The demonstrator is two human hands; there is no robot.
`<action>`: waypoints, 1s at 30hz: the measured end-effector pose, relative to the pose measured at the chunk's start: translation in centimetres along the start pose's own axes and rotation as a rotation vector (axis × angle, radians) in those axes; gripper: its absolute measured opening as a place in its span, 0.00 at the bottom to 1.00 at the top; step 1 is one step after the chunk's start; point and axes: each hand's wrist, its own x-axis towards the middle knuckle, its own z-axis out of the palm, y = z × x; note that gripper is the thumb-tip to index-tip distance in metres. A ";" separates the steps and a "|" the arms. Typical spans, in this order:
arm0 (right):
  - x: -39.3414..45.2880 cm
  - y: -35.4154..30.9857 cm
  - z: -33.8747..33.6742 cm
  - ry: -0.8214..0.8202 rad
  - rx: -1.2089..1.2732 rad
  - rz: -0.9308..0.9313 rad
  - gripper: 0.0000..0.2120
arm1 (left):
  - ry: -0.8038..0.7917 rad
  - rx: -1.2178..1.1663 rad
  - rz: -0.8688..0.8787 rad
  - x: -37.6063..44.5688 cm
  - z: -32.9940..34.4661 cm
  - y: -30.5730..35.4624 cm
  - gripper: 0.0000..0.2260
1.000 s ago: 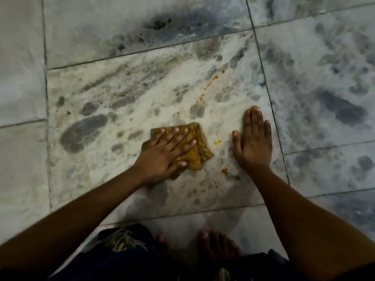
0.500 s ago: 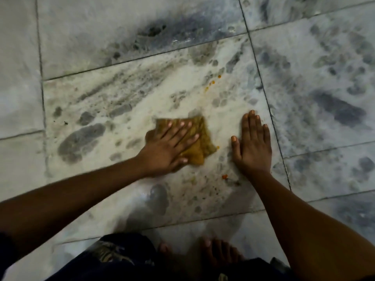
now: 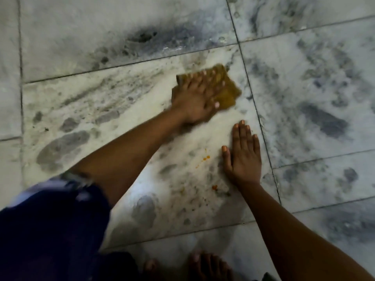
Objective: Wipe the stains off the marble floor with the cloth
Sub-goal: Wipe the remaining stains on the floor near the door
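Marble floor (image 3: 304, 82) tiles, grey-veined and split by dark joints, are seen from above. At lower left a dark blue sleeve (image 3: 50, 230) is seen. The cloth (image 3: 227, 92), mustard-coloured, is pressed flat near the far corner of the middle tile by the left hand (image 3: 194, 98), fingers straight and spread on top. Orange stains (image 3: 206, 158) are left nearer, just beside the right hand (image 3: 243, 157), which is laid flat with fingers extended, nothing held. Bare toes (image 3: 205, 262) are seen at the bottom edge.
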 end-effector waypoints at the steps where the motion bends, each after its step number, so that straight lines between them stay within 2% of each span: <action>1: 0.1 0.1 -0.1 0.001 0.002 0.000 0.31 | 0.027 0.013 0.076 -2.5 0.9 0.6 0.29; 4: 0.1 0.0 -0.2 -0.002 0.003 0.003 0.31 | 0.076 -0.020 0.244 -10.3 3.5 0.2 0.27; 6: 0.0 -0.1 -0.2 -0.001 -0.004 0.008 0.32 | 0.063 -0.005 0.291 -10.9 3.4 -2.3 0.27; 8: 0.0 -0.1 -0.2 -0.003 -0.003 0.008 0.32 | 0.073 -0.026 0.176 -7.4 1.7 -4.1 0.28; 11: -0.1 -0.1 -0.1 -0.010 0.007 0.008 0.32 | 0.046 -0.108 -0.159 0.5 -1.2 -4.9 0.27; 13: 0.0 -0.1 -0.2 -0.009 0.011 0.011 0.32 | 0.055 -0.145 -0.254 4.3 -1.9 -3.3 0.27; 15: 0.0 -0.1 -0.1 -0.010 0.012 0.021 0.33 | 0.102 -0.147 -0.287 4.7 -1.0 -0.4 0.27; 18: 0.1 0.0 -0.1 -0.003 0.004 0.051 0.33 | 0.187 -0.104 -0.132 -0.5 1.5 3.2 0.27; 21: 0.1 0.1 0.0 0.012 0.006 0.054 0.33 | 0.209 -0.086 0.015 -6.4 3.5 1.7 0.26; 23: 0.0 0.0 0.0 0.009 0.003 0.050 0.34 | 0.195 -0.108 -0.088 -6.5 3.2 -1.3 0.27; 27: 0.1 0.0 0.1 0.005 0.002 0.049 0.34 | 0.230 -0.211 -0.547 1.4 0.0 -2.2 0.26; 28: 0.1 -0.1 0.0 0.006 0.006 0.051 0.34 | 0.228 -0.229 -0.586 3.5 -0.6 -1.2 0.26; 30: 0.1 -0.1 0.0 -0.001 0.007 0.058 0.34 | 0.217 -0.230 -0.522 5.5 -0.9 1.3 0.25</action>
